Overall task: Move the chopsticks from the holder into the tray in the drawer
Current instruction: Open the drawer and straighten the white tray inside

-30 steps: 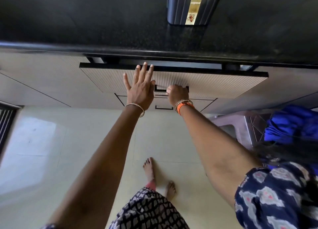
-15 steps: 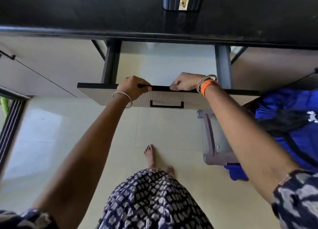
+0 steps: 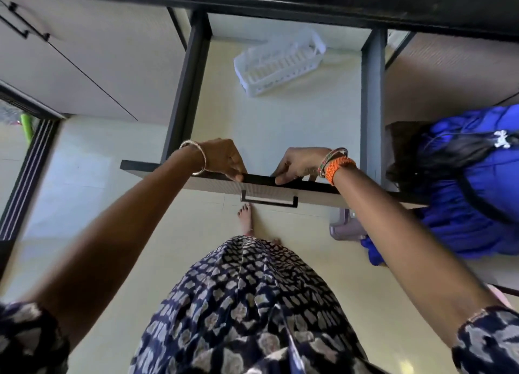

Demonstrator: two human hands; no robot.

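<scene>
1. We record the tabletop (image 3: pixel 365 0), a dark slab along the top of the view, its edge overhanging the cabinets.
2. Below it the drawer (image 3: pixel 280 126) stands pulled well out between dark side rails. Its pale floor is bare but for one container.
3. That container is the tray (image 3: pixel 276 62), white slotted plastic, lying at an angle toward the drawer's back. We see nothing lying in it. The chopsticks and their holder are outside the view.
4. A blue bag (image 3: pixel 471 182) sits just right of the drawer.
5. The left hand (image 3: pixel 224 159) grips the top edge of the drawer front, fingers (image 3: pixel 237 174) curled together over it.
6. The right hand (image 3: pixel 302 163) grips the same edge just beside it, fingers likewise clamped on the edge, above the black pull handle (image 3: pixel 269 199).
</scene>
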